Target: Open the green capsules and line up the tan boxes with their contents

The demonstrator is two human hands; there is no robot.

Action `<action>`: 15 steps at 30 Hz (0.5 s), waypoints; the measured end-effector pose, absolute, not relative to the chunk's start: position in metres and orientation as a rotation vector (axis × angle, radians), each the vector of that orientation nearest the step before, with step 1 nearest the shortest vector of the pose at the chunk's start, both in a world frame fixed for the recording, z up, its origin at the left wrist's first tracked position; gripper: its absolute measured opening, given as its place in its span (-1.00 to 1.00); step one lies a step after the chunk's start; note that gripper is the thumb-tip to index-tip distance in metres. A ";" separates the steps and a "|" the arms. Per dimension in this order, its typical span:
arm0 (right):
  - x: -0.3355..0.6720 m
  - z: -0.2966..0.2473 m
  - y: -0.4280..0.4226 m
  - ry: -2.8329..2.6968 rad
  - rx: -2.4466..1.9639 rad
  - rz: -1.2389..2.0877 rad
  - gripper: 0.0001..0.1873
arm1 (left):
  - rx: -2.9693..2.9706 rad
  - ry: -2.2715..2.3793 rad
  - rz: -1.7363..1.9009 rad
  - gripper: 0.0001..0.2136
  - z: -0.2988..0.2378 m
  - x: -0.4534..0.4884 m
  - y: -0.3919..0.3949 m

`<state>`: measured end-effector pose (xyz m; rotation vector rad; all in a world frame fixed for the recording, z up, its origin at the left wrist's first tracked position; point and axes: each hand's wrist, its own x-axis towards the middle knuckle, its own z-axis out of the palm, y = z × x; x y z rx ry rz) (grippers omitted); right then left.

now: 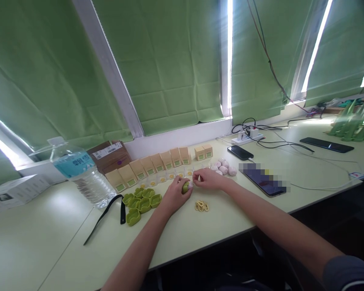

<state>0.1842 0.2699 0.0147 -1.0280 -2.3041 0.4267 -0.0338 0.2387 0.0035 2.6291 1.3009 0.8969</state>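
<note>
My left hand [178, 191] is closed around a small green cup [185, 186], with a pale pinkish piece [190, 184] showing at its right side. Close beside it, my right hand [208, 179] has its thumb and fingertips pinched together; anything between them is too small to make out. Several cream-coloured rings [202, 206] lie in a loose pile on the table below both hands. To the left sits a cluster of scalloped green cups [144, 205]. Pale pink round pieces [223, 169] are heaped beyond my right hand. A row of small clear containers with yellow marks [171, 176] stands behind.
Open cardboard boxes with green labels [158, 162] line the back. A large water bottle [87, 180] stands left, near a black strap [104, 218]. Phones [240, 152], a larger blurred-screen device [265, 180], a power strip [247, 139] and cables occupy the right side.
</note>
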 end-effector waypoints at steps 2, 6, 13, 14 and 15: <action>0.183 0.014 0.271 -2.300 -1.023 0.423 -0.93 | 2.642 1.292 0.886 -0.74 0.004 -0.034 0.238; 0.183 0.014 0.271 -2.298 -1.027 0.418 -0.90 | 2.669 1.281 0.864 -0.73 0.006 -0.034 0.237; 0.184 0.013 0.273 -2.262 -1.033 0.450 -0.83 | 2.671 1.336 0.858 -0.72 0.009 -0.034 0.236; 0.184 0.013 0.273 -2.261 -1.018 0.471 -0.83 | 2.671 1.345 0.860 -0.71 0.009 -0.034 0.236; 0.184 0.012 0.274 -2.262 -1.002 0.491 -0.84 | 2.671 1.351 0.864 -0.71 0.009 -0.035 0.237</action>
